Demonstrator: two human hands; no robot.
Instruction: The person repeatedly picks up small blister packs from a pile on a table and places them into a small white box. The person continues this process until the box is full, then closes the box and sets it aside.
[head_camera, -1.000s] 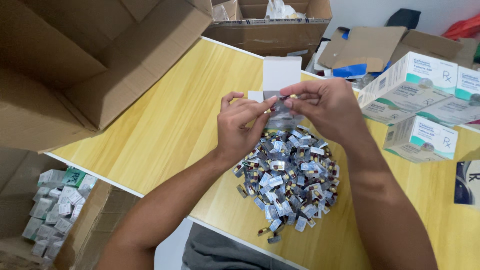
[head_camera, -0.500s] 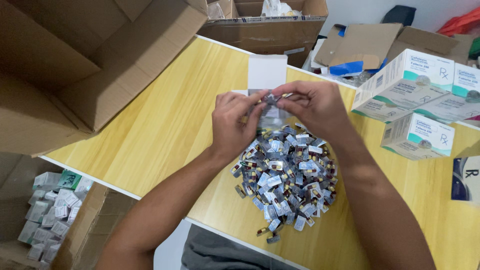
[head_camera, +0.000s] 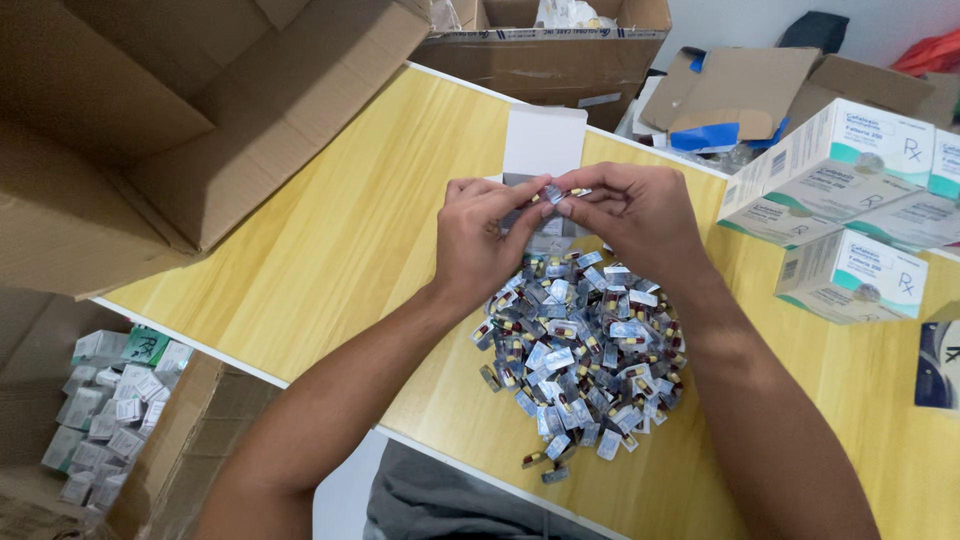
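Left hand (head_camera: 480, 235) and right hand (head_camera: 630, 215) both pinch one small foil capsule packet (head_camera: 551, 195) above the pile (head_camera: 580, 350) on the desk (head_camera: 340, 240). Best to grip by the edges, over the white box (head_camera: 543, 140), so nothing drops.

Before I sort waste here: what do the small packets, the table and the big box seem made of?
Packets: shiny silvery foil by the glint, each with a red-and-yellow capsule, probably under clear plastic. Table: pale yellow wood-grain top, smooth; likely laminate, not certain. Big box: plain brown cardboard, matte, with creased flaps. The left hand and right hand pinch one packet between them.
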